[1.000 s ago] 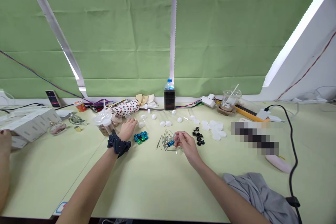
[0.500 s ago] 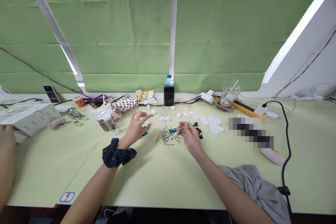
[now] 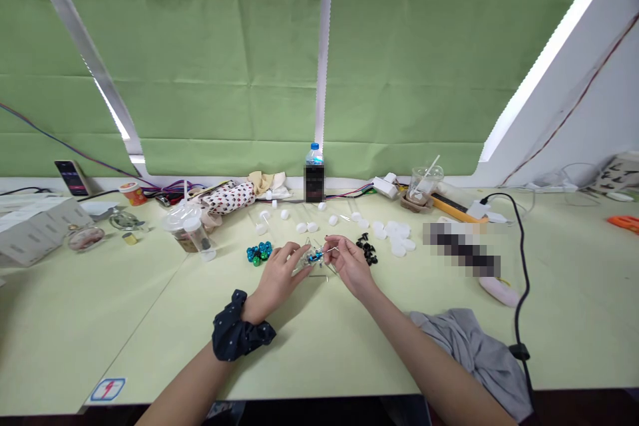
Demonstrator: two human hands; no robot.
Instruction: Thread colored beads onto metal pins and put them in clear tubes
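Nearest you, the grey cloth lies by your R forearm at the tabletop's front; if that arm swings out, it could drag the cloth, and poss. the black cable next to it. The dark scrunchie on your L wrist is bulky, so a low sweep might brush small pcs about. Your R hand has thumb & fingertips pinched on a thin metal rod; your L hand is curved in from the other side, but can't tell if its tips are apart or gripping. The blue piece is btwn both hands, just by the rod's end; whether they touch is too small to tell. Main risk: a light pinch on a slim, prob. slick rod lets it twist or slip, & the blue piece drops into the loose metal rods around your fingers, where it'd be hard to pick out. Blue & green balls near your L knuckles could roll if nudged; black pcs just past your R fingers could scatter w/ a careless knock. Farther back, the white discs & capped clear tube are at risk only from a long reach; the tube, upright, could tip.
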